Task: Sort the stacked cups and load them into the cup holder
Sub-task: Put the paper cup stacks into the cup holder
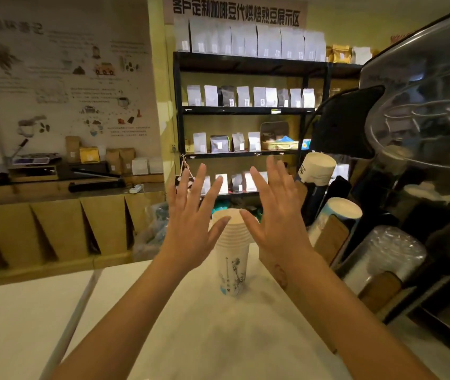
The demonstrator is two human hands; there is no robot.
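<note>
A stack of white printed paper cups (231,259) stands upright on the white table (196,333), straight ahead. My left hand (191,218) is raised to the left of the stack's rim, fingers spread, holding nothing. My right hand (276,212) is raised to the right of the rim, also spread and empty; both thumbs are close to the top cup. To the right stands the dark cup holder (325,187), with tilted stacks of cups in its slots: an upper one (317,167) and a lower one (339,215).
A large dark machine with a clear curved cover (424,127) fills the right side. A wrapped stack of clear lids (383,253) lies beside it. Black shelves with coffee bags (245,100) stand behind. Brown cardboard boxes (53,229) line the left, past the table edge.
</note>
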